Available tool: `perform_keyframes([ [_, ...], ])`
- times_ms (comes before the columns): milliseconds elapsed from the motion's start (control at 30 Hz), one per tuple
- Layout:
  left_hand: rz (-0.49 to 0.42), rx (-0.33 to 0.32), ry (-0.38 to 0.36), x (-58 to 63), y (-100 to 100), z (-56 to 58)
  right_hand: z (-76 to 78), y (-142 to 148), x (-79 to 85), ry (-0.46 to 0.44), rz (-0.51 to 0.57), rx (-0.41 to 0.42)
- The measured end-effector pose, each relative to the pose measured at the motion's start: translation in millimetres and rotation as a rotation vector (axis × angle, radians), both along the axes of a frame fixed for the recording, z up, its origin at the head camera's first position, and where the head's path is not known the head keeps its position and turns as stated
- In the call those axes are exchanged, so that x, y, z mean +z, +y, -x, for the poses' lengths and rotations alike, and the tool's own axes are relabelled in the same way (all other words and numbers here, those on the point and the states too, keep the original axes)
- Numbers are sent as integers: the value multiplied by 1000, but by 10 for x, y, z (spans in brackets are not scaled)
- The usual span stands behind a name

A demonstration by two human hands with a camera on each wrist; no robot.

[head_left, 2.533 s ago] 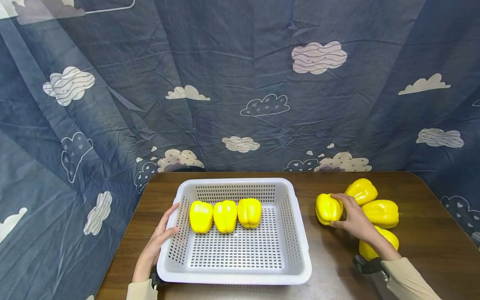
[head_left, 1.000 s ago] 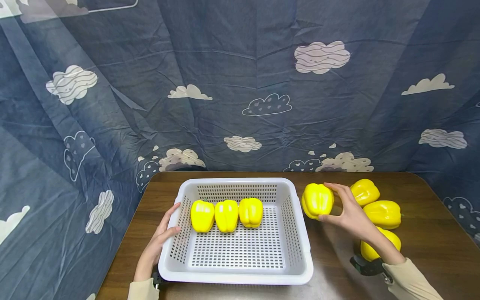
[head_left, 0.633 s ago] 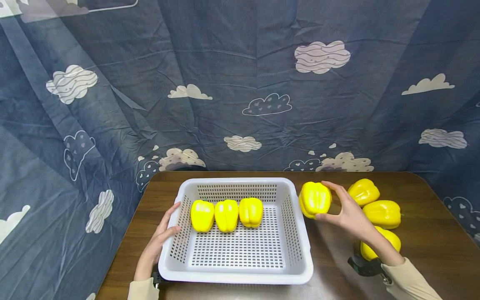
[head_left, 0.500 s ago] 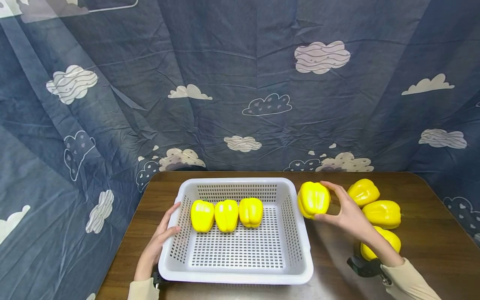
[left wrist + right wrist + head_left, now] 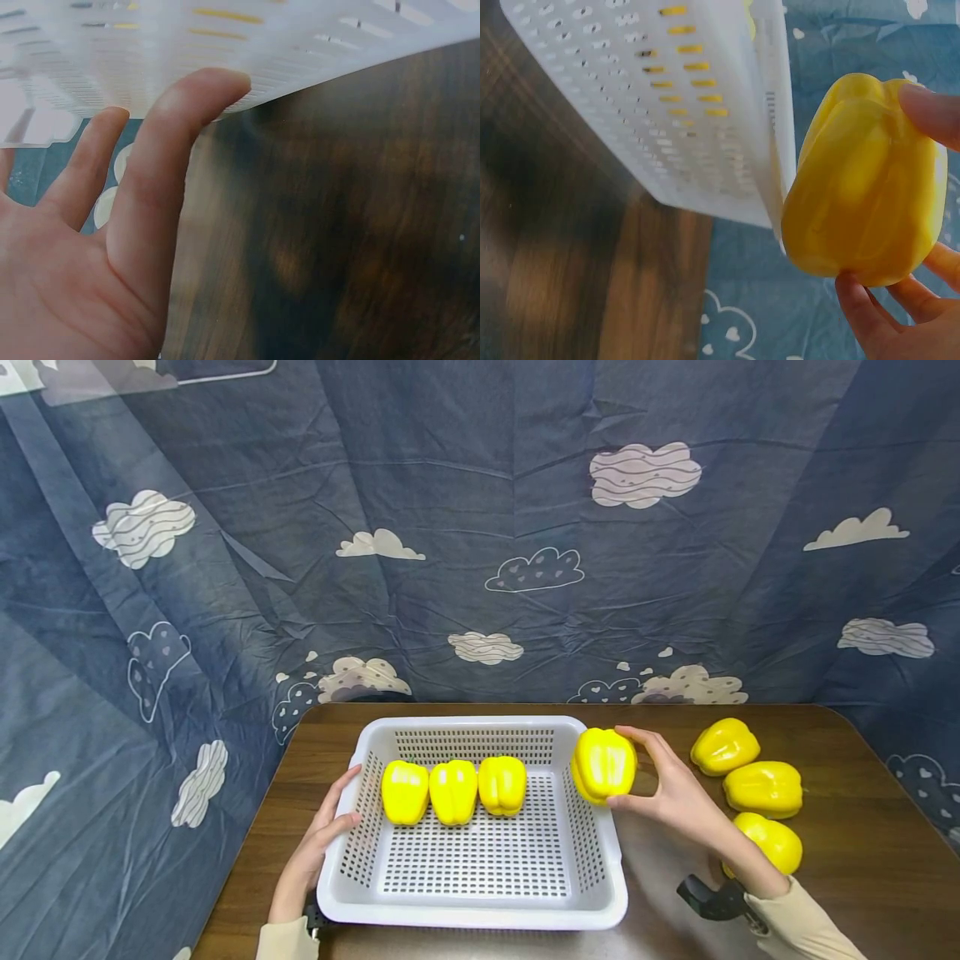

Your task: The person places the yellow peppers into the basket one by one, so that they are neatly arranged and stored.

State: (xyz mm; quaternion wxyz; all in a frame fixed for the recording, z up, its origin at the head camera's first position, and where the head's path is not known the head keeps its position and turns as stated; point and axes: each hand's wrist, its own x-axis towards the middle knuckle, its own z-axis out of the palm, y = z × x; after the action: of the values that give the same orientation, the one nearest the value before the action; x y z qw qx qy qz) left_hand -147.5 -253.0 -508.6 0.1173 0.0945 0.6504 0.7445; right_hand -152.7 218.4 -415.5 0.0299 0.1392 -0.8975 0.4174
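Note:
My right hand [image 5: 675, 797] holds a glossy yellow bell pepper [image 5: 604, 766] between thumb and fingertips. That pepper overlaps the right rim of a white perforated basket [image 5: 465, 917] in the head view. The right wrist view shows the thumb on one end of the held pepper [image 5: 866, 187] and fingers at the other, beside the basket wall [image 5: 705, 157]. Inside the basket, three yellow bell peppers [image 5: 453, 792] stand in a row towards the back left. My left hand [image 5: 315, 839] rests against the basket's left side, thumb and fingers spread and fairly straight.
Three more yellow bell peppers, at the back [image 5: 725, 747], middle [image 5: 763, 789] and front [image 5: 768, 843], lie on the brown wooden table [image 5: 862, 860] to the right. My right forearm passes over the front one. A dark blue cloud-patterned cloth [image 5: 450, 602] hangs behind the table.
My right hand has picked up the bell pepper from the table and carried it left, to the basket's right rim. My left hand has stayed at the basket.

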Motion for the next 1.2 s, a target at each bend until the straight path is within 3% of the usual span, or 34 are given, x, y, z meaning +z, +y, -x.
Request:
perform_keyframes([
  [233,0,0,2,-1,0,-3,-26,-152,28,-21,26,42],
  [900,0,10,-7,-2,7,-12,-57,-522,31,28,70,192],
  [1200,12,18,-9,-3,6,-2,-104,-729,105,10,97,209],
])
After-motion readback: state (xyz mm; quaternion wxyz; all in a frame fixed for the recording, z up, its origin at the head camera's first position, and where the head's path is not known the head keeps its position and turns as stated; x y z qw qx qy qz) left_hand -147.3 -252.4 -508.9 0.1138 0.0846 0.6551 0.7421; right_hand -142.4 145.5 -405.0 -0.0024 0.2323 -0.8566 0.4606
